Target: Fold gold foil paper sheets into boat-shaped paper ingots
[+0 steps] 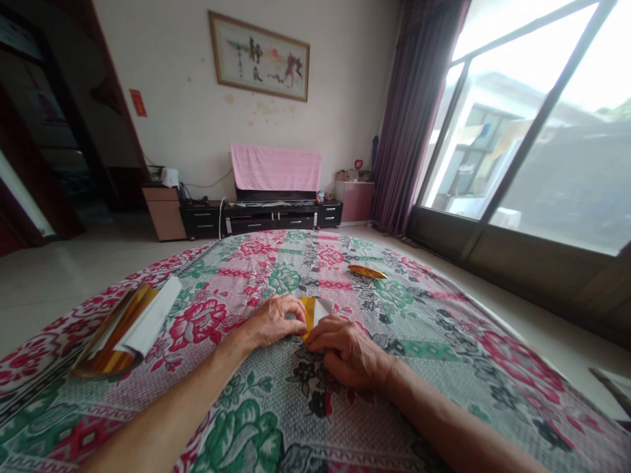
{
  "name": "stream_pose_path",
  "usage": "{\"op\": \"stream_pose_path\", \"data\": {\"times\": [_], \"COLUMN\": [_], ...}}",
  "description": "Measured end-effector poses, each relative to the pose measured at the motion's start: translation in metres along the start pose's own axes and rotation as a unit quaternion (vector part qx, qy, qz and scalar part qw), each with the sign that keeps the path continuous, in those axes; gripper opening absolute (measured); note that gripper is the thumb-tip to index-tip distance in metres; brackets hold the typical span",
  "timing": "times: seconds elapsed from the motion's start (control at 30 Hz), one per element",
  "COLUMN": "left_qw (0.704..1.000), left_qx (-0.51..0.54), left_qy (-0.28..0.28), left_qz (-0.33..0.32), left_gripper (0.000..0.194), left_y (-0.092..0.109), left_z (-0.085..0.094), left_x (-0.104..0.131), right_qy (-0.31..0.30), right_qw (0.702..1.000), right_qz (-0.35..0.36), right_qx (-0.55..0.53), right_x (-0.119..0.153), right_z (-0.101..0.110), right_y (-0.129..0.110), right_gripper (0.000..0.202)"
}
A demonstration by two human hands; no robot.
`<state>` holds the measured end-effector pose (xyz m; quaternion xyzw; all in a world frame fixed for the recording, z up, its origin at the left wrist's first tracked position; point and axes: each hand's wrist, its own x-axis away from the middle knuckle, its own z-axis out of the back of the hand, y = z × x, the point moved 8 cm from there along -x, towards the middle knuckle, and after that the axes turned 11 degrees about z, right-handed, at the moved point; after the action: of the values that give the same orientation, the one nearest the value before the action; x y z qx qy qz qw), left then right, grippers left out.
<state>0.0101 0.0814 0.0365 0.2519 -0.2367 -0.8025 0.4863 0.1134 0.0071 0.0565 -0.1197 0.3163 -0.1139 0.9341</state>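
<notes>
Near the middle of the table lies a small piece of folded paper (309,309), gold on one side and white on the other. My left hand (280,319) pinches its left edge between thumb and fingers. On the paper's right side my right hand (348,348) presses with curled fingers, which cover its lower right part. Farther back to the right sits a pointed, boat-shaped gold paper piece (367,271), apart from both hands. At the left rests a loose stack of gold and white paper sheets (131,328), bent and overlapping.
A flowered red, green and grey cloth (236,420) covers the round table. Beyond it stand a low black cabinet (271,217) and a screen under a pink cloth (276,167). Large windows (522,131) and a purple curtain (409,118) are to the right.
</notes>
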Motion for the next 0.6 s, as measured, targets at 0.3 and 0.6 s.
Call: {"op": "stream_pose_path", "data": {"times": [0.3,0.6], "left_qw": [0.999,0.997], "left_qx": [0.003,-0.021], "left_qy": [-0.011,-0.033], "left_qz": [-0.038,-0.068], "left_gripper": [0.006,0.014], "left_y": [0.0006,0.0037], "left_z": [0.0009,0.0014], "left_x": [0.0010,0.0048], "right_qy": [0.005,0.007], "right_qw": [1.000,1.000], "right_qz": [-0.006,-0.003], "right_qx": [-0.005,0.001], "right_x": [-0.0006,0.0007], "right_z": [0.0021,0.0010], "right_y": [-0.0012,0.0003], "right_gripper": [0.038,0.039]}}
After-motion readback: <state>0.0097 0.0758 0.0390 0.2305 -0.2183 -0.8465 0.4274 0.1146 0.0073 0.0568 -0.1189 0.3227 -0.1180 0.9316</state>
